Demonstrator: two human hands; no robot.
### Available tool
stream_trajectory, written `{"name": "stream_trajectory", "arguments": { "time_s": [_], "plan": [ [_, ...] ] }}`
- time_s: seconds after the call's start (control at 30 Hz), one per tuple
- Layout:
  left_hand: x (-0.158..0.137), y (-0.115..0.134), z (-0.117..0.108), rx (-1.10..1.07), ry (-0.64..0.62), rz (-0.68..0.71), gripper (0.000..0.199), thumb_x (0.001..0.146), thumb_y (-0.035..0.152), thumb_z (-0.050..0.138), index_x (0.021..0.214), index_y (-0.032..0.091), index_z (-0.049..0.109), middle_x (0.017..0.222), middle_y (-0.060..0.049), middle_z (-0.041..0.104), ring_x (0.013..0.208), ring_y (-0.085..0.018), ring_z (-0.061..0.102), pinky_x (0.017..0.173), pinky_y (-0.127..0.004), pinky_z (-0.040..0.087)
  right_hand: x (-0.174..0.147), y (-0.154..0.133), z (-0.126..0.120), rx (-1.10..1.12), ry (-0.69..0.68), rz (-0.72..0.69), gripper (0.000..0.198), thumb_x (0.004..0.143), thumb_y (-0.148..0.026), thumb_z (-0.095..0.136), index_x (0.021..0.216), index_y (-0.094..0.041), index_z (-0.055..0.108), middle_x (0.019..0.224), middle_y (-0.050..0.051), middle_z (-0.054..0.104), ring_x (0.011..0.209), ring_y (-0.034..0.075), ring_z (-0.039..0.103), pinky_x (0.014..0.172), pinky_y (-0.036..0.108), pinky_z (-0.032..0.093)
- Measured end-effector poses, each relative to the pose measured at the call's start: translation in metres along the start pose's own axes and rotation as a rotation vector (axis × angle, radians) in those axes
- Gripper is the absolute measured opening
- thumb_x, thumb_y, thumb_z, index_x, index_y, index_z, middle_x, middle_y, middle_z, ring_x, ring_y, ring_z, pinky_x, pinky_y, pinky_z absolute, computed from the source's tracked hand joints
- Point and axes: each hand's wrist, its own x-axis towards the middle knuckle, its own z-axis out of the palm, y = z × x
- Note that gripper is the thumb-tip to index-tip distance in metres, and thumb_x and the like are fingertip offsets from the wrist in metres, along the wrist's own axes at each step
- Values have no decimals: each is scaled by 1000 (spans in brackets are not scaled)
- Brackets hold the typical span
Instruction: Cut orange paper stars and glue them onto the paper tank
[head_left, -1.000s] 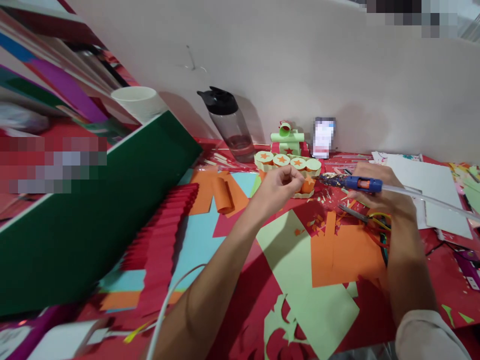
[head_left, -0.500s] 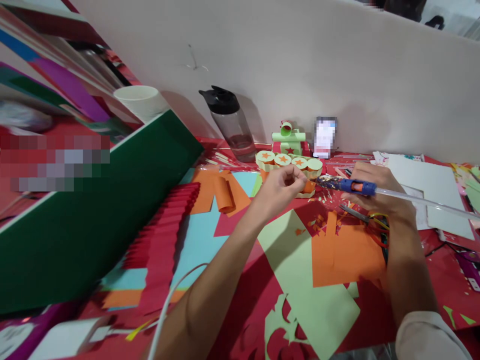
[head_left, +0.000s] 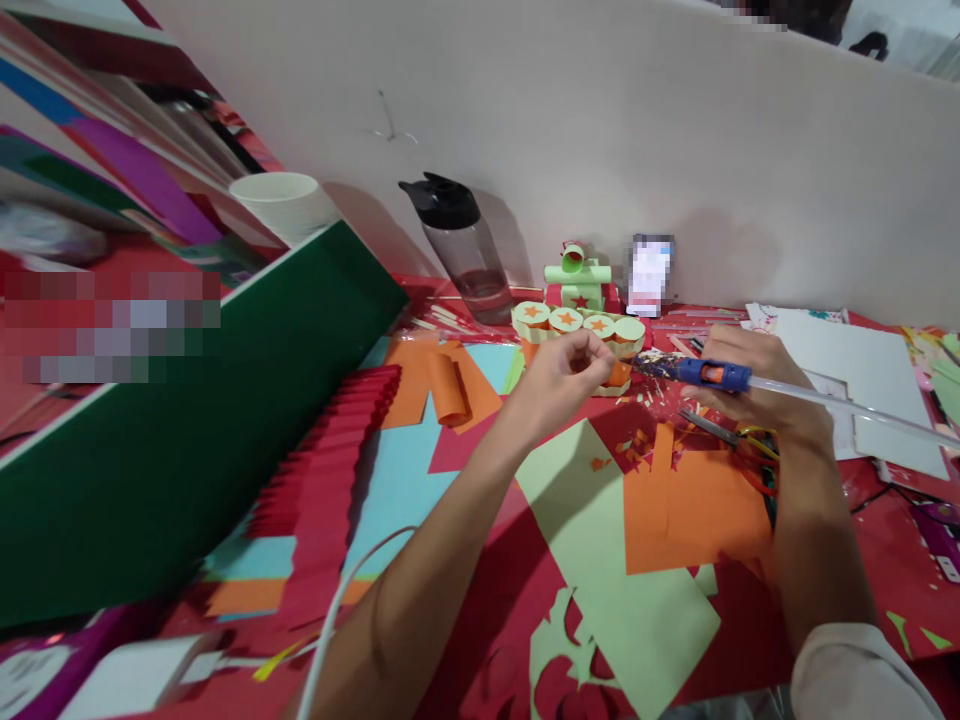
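My right hand [head_left: 757, 375] is wrapped round a blue hot glue gun [head_left: 716, 374], a clear glue stick [head_left: 840, 400] trailing from its back. The gun's dirty nozzle points left, towards my left hand [head_left: 566, 370]. Thumb and forefinger of that hand are pinched together; whatever lies between them is too small or hidden to name. Just behind the left hand stands a paper piece with pale green discs and orange stars [head_left: 566, 319] on a corrugated band, partly covered by the hand. Beyond it sits a pale green and red paper model [head_left: 581, 280] with a rolled tube.
A green board [head_left: 225, 420] leans at the left, near a pleated red paper strip [head_left: 322, 480]. Scissors [head_left: 739, 440] lie by orange paper [head_left: 697, 510]; pale green sheets [head_left: 637, 600] are in front. A water bottle [head_left: 465, 250], phone [head_left: 649, 275] and white cable [head_left: 330, 610] are also there.
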Motion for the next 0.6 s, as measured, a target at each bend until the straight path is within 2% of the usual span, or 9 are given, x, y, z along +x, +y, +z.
{"name": "stream_trajectory", "arguments": {
  "time_s": [0.37,0.6],
  "plan": [
    [1,-1,-1,15,5,9,14,80,31,63,75,20,58,72,1,57,63,-12,48,60,-26,38,0,5,-6,-69,14,-65,39,106,-47,58,76,-24,49,74,4,57,65,20,51,58,35,36],
    [1,-1,0,-3,3,1,16,82,33,65,75,21,57,72,1,56,62,-12,47,60,-26,37,0,4,-6,-43,1,-39,45,107,-56,54,77,-25,45,75,5,59,65,20,53,57,36,37]
  ]
}}
